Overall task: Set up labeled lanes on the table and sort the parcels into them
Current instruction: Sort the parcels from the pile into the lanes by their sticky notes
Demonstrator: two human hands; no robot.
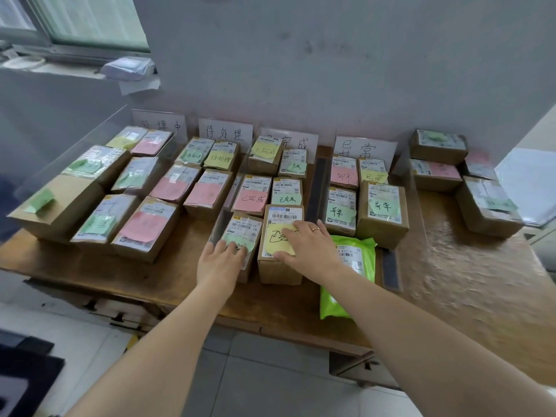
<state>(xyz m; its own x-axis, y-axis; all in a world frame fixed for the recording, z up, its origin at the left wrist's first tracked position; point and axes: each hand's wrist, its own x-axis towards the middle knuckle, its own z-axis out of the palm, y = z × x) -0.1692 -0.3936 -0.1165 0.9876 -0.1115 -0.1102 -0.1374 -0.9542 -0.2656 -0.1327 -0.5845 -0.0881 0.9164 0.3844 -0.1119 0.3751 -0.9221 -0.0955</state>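
Observation:
Several cardboard parcels with coloured sticky notes lie in lanes on a wooden table (186, 281), below white handwritten lane signs (225, 132) propped against the wall. My left hand (221, 258) rests flat on a small box with a green note (242, 233) at the front of the third lane. My right hand (310, 245) lies flat, fingers spread, on the taller box with a yellow note (278, 266) right beside it. A green plastic mailer (352, 272) lies just right of that box, partly under my right forearm.
Dark strips (319, 185) separate lanes on the tabletop. A clear acrylic panel (75, 145) stands along the left edge. More boxes (439, 161) sit in a loose group at the far right. A window sill with a wrapped package (129, 67) is at the upper left.

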